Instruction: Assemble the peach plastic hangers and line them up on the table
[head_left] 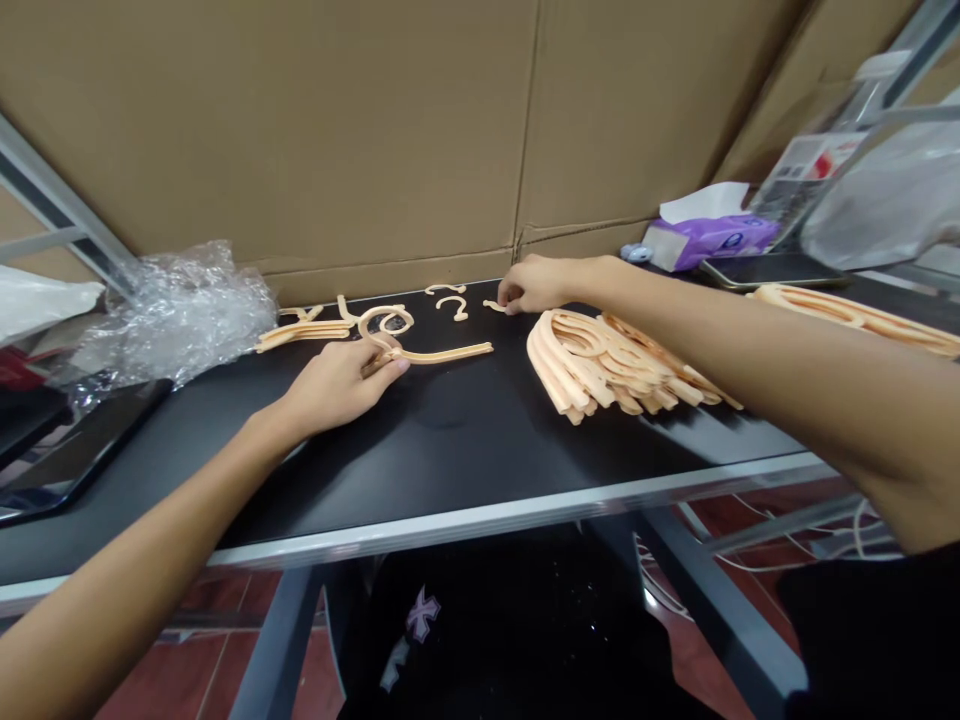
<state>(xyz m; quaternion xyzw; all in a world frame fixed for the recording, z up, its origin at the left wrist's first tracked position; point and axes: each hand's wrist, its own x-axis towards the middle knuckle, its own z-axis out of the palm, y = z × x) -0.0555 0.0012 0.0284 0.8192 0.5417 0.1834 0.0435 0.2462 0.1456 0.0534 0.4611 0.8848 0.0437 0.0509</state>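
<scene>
My left hand (pixel 341 382) rests on the black table (pixel 450 450) and pinches a peach plastic hanger piece (pixel 427 350) with a ring and a long arm. Far across the table, my right hand (pixel 531 285) is closed in a pinch on a small peach hook piece (pixel 493 306). Two more small hook pieces (pixel 451 300) lie just left of it. A fanned stack of peach hangers (pixel 607 365) lies under my right forearm. More hanger parts (pixel 307 328) lie at the left rear.
Crumpled clear plastic wrap (pixel 176 310) sits at the left. A cardboard wall (pixel 375 130) backs the table. A purple tissue pack (pixel 709 238) and a phone (pixel 772 270) lie at the right rear, with more peach hangers (pixel 862 315) beyond. The table's metal edge (pixel 525 515) runs near me.
</scene>
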